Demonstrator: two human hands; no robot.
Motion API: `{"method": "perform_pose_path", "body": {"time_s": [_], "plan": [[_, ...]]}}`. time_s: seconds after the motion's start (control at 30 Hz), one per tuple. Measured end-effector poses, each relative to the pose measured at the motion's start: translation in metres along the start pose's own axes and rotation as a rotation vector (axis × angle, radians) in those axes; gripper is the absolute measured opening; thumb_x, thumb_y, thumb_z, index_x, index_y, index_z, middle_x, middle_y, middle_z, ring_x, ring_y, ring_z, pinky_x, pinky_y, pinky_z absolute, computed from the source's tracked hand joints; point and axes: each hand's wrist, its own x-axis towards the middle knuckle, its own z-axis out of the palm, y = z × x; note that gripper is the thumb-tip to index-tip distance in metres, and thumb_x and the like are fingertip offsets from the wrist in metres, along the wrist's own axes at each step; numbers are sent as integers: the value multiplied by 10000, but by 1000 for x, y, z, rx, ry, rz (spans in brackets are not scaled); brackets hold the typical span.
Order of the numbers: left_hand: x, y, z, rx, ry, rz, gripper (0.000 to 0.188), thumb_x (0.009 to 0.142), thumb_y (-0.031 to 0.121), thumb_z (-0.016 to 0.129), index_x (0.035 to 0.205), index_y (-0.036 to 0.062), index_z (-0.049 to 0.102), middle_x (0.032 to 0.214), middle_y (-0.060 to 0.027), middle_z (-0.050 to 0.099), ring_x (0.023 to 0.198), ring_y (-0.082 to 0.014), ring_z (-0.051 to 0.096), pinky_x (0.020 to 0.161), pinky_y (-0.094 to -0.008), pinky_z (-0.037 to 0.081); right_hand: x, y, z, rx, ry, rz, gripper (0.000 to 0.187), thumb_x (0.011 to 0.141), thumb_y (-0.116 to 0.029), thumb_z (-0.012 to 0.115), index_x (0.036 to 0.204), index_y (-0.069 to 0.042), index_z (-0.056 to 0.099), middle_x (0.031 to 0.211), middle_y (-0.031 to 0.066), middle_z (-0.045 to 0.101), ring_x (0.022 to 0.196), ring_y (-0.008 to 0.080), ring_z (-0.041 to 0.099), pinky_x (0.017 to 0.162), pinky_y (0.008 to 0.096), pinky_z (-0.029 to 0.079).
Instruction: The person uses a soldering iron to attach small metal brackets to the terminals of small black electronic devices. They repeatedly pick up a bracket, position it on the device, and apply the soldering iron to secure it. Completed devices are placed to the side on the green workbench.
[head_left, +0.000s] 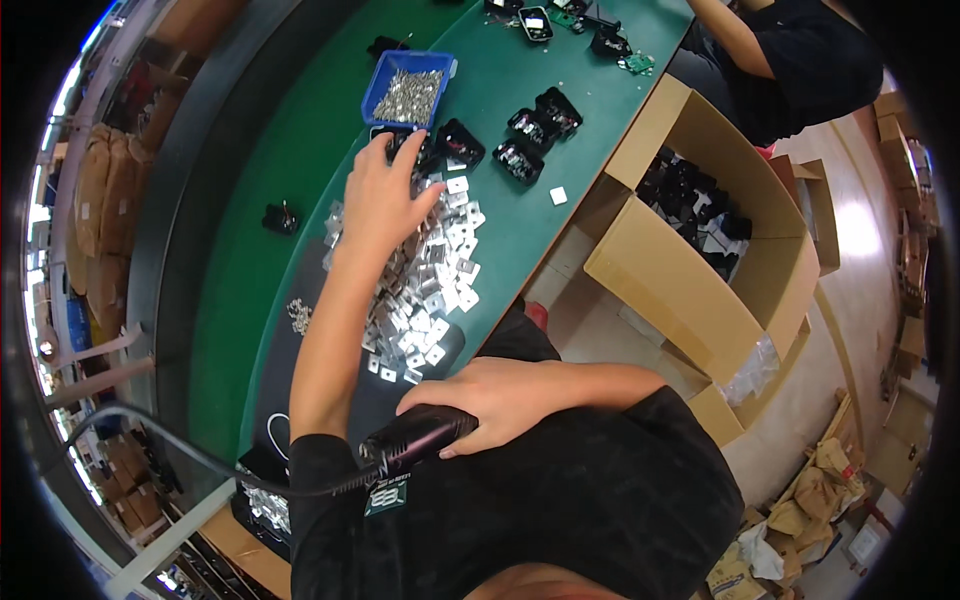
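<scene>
My left hand (382, 195) reaches over the green bench, fingers apart and thumb spread, its fingertips at a black plastic housing (405, 150). Whether they touch it I cannot tell. Just beyond is a blue bin (445, 78) of small metal screws. A second black housing (460, 143) lies to the right of the fingers. Below the hand, a heap of small silvery square plates (430, 270) spreads over the bench. My right hand (505, 395) is wrapped round a black corded electric screwdriver (415, 440), close to my chest; its tip is hidden.
More black housings (535, 130) and a lone square plate (558, 196) lie to the right. Another housing (281, 218) sits on the green strip at left. An open carton (690, 290) of black parts stands beside the bench. A co-worker's arm (735, 38) shows at upper right.
</scene>
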Motion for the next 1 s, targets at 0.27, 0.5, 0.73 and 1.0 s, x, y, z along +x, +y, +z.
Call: {"method": "perform_pose_path", "body": {"time_s": [0.27,0.5,0.73,1.0], "plan": [[38,28,58,27,7,-185,747,625,458,812,1223,110,530,1155,-188,518,1111,-377,477,903,-492,426,-12,17,-37,91,171,29,542,804,-250,705,1237,-49,449,789,157,619,737,339,633,667,413,483],[48,40,67,39,62,-279,731,603,443,816,1197,106,554,1082,-150,561,1064,-339,511,845,-478,438,-16,13,-55,143,172,83,548,794,-218,719,1247,-54,460,864,154,648,788,311,654,706,385,495],[16,22,9,-74,194,-294,709,608,439,813,1161,73,563,1073,-120,577,1040,-310,525,859,-431,425,-6,3,-64,70,205,235,624,777,-253,749,1275,-15,459,1026,175,640,943,291,649,797,369,500],[-164,-30,-87,-43,174,-547,722,562,403,840,1140,75,557,1059,-115,570,1023,-323,528,875,-424,423,3,15,-48,450,581,82,648,726,-36,736,1279,24,403,751,83,594,665,145,573,599,274,477]]}}
